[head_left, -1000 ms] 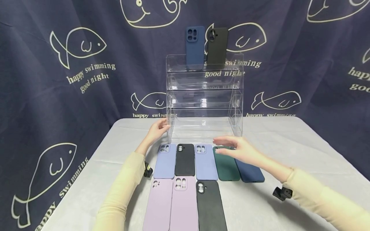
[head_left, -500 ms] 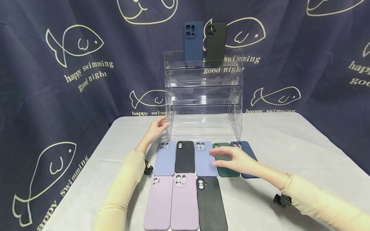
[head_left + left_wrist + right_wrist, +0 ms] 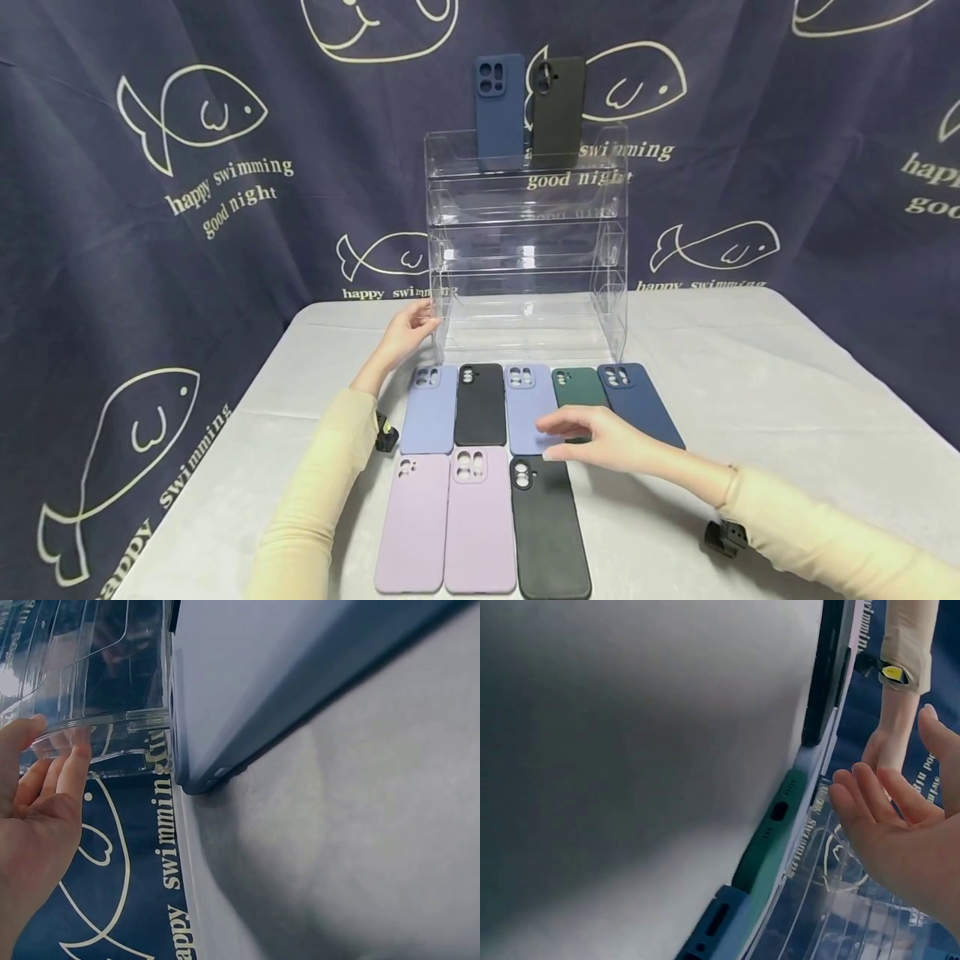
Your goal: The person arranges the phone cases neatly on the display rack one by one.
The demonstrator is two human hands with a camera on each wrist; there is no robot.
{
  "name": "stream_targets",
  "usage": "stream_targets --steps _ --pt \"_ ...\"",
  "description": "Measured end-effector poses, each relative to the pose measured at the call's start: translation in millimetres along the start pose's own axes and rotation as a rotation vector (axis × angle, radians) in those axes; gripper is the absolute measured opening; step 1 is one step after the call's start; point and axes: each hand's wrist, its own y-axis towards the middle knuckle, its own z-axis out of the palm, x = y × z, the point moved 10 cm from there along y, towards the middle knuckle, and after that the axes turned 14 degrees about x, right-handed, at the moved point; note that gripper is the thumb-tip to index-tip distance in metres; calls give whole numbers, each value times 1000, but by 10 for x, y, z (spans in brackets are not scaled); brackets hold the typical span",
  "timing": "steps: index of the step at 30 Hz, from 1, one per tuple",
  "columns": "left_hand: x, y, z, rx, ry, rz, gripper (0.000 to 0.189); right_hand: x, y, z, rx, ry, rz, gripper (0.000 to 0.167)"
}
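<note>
My left hand (image 3: 405, 337) holds the left side edge of a clear tiered display rack (image 3: 525, 270); thumb and fingers lie on either side of the panel in the left wrist view. Relaxed and holding nothing, my right hand (image 3: 600, 437) hovers over the table. In the head view it overlaps the lower part of a green phone case (image 3: 579, 381) and the corner of a light blue phone case (image 3: 528, 417). Its thumb is close over the top of a black phone case (image 3: 551, 533). A navy phone case (image 3: 641, 404) lies just beyond that hand.
Another light blue case (image 3: 430, 417) and black case (image 3: 481, 408) complete the back row. Two lilac cases (image 3: 412, 525) lie nearer. A blue case (image 3: 498, 117) and a black case (image 3: 558, 117) stand on the rack's top tier. Behind hangs a navy fish-print curtain (image 3: 225, 275).
My right hand has drawn back toward me and slightly left, from the top of the green case to near the front black case. My left hand keeps its hold on the rack.
</note>
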Motion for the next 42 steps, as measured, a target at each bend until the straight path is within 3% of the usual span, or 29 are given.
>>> stream_targets --steps 5,10,22,35,42 --pt "192 71 -34 11 44 3 59 -24 8 91 38 5 -24 39" --pt "217 54 -18 34 40 44 60 -8 4 154 63 -12 -44 36" --pt "267 70 23 36 23 -28 57 15 -49 200 93 -24 -5 33" --pt "262 56 21 33 14 -18 58 -46 -190 183 -12 -65 114 43" --pt "250 42 35 32 11 -21 57 6 -216 229 -30 -165 157 52"
